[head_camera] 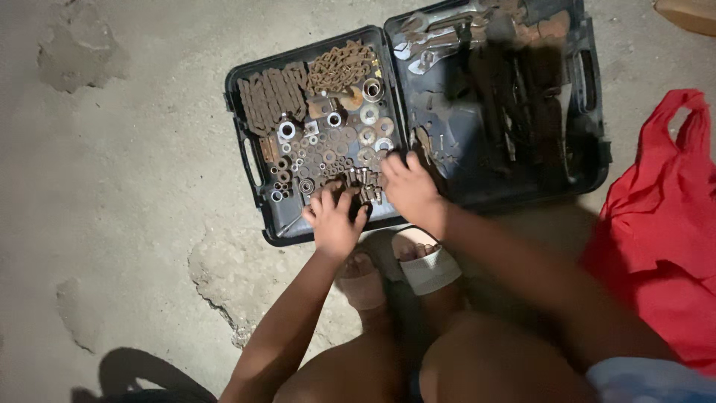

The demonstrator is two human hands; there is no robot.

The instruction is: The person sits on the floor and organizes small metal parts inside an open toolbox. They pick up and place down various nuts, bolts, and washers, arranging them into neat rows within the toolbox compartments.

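An open black plastic tool case (250, 160) lies on the concrete floor in front of me. Its left half holds rusty chains (277, 93), washers (369, 127), nuts and bolts. Its right half holds rusty wrenches (436, 41) and other long tools. My left hand (334, 218) rests palm down on the small parts at the near edge of the left half, fingers spread. My right hand (409, 188) lies beside it near the case's hinge, fingers bent onto the bolts. Whether either hand pinches a part is hidden.
A red plastic bag (664, 216) lies on the floor at the right. My knees and sandalled feet (429, 265) are just below the case. The concrete is cracked and patched (224, 287) at lower left. A wooden edge (690, 13) shows top right.
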